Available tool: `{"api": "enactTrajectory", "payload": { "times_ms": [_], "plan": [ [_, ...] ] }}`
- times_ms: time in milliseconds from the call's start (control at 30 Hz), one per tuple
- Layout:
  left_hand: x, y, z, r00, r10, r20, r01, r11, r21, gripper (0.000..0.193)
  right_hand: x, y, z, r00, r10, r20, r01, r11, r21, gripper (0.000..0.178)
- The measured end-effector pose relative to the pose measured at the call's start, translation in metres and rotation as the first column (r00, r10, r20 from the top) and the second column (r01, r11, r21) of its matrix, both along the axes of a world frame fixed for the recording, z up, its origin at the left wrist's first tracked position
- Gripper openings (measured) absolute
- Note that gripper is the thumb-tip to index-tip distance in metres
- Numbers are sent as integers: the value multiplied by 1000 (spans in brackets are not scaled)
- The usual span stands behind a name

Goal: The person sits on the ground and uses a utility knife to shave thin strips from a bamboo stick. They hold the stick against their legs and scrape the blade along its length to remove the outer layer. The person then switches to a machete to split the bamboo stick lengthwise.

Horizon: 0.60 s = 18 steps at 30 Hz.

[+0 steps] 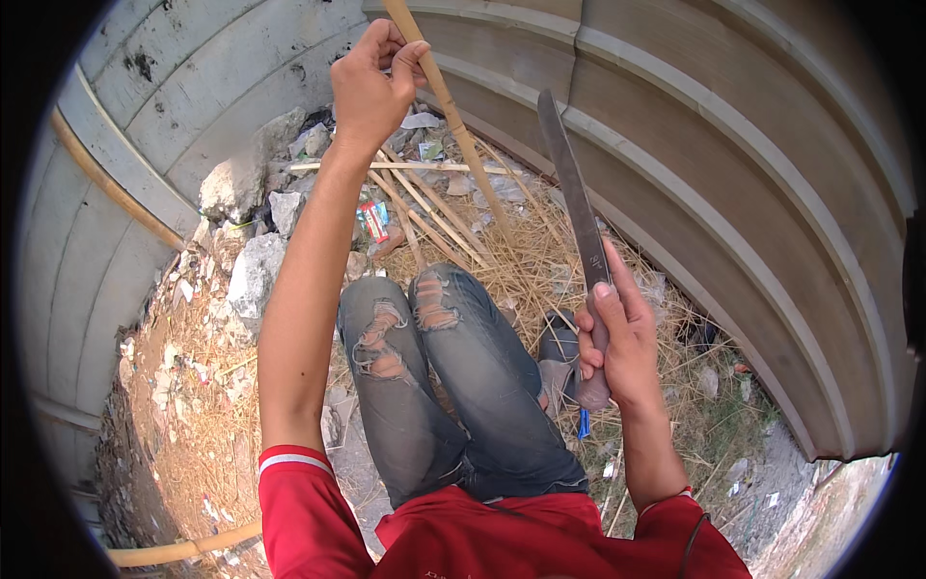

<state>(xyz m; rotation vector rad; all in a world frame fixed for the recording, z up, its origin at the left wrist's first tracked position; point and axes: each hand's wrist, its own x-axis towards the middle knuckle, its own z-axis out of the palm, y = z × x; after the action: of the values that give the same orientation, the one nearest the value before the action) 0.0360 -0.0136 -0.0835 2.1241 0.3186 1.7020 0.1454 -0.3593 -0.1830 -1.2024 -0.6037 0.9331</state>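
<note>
My left hand [381, 85], raised at the top of the view, is closed on a long bamboo strip [449, 108]. The strip slants down and to the right, its lower end reaching the straw-covered ground. In my right hand [622, 333] is a machete [573, 183] with a dark, worn blade. My fingers wrap its brownish handle, the thumb lies near the base of the blade, and the tip points up and slightly left. A gap separates the blade from the strip. The strip's upper end runs out of view.
Several cut bamboo strips [434, 207] lie beyond my knees on dry shavings [540, 256]. Broken concrete chunks [258, 270] and litter are at the left. Corrugated metal sheeting [714, 145] rises on the right, a pale panel wall [212, 77] on the left. A bamboo pole [183, 550] lies at lower left.
</note>
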Motion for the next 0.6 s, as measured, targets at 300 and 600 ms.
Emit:
{"api": "enactTrajectory", "payload": {
  "times_ms": [300,600],
  "plan": [
    [0,0,-1,976,204,-70,-194,972,136,14,-25,16,25,936,-132,326,-17,909,416,63],
    [-14,7,-6,975,208,-83,-198,974,110,12,-14,4,11,997,-2,73,2,1000,10,61]
  ]
}}
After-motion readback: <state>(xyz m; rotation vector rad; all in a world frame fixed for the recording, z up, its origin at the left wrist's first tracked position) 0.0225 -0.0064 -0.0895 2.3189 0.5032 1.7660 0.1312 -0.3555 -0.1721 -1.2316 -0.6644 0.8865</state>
